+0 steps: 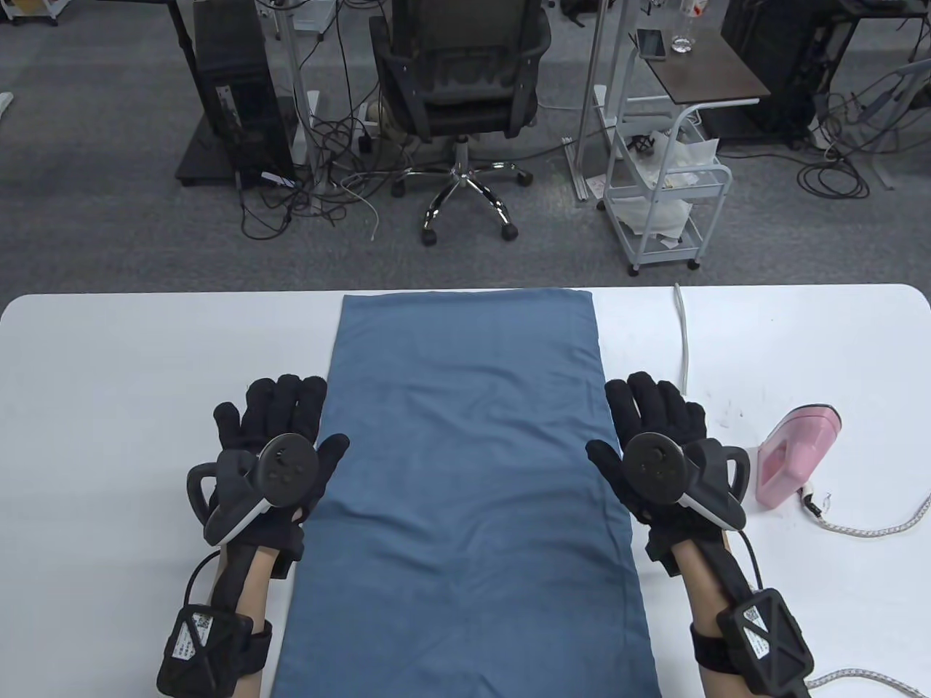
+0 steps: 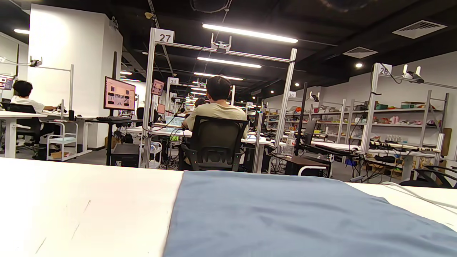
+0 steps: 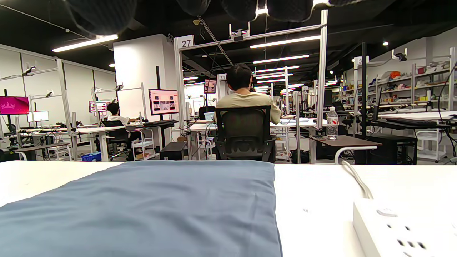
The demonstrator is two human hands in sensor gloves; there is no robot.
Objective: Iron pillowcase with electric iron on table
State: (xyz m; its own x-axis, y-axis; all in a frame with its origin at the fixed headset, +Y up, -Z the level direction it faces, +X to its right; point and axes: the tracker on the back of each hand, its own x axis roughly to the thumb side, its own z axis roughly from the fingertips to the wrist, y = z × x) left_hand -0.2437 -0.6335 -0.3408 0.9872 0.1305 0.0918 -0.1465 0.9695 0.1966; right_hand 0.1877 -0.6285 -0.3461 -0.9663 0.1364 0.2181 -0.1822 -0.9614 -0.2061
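A blue pillowcase [image 1: 465,480] lies flat along the middle of the white table [image 1: 131,363], with faint creases. It also shows in the left wrist view [image 2: 285,214] and the right wrist view [image 3: 150,207]. My left hand [image 1: 302,418] rests flat and open on the table at the pillowcase's left edge, its thumb on the cloth. My right hand [image 1: 633,422] rests flat and open at the right edge, holding nothing. A pink electric iron [image 1: 793,454] stands on the table just right of my right hand. My right fingertips [image 3: 103,10] show at the top of the right wrist view.
A white cable [image 1: 684,342] runs from the far table edge towards my right hand, to a white power strip [image 3: 403,228]. The iron's braided cord [image 1: 873,527] trails to the right. An office chair [image 1: 458,80] and a white trolley [image 1: 665,196] stand beyond the table.
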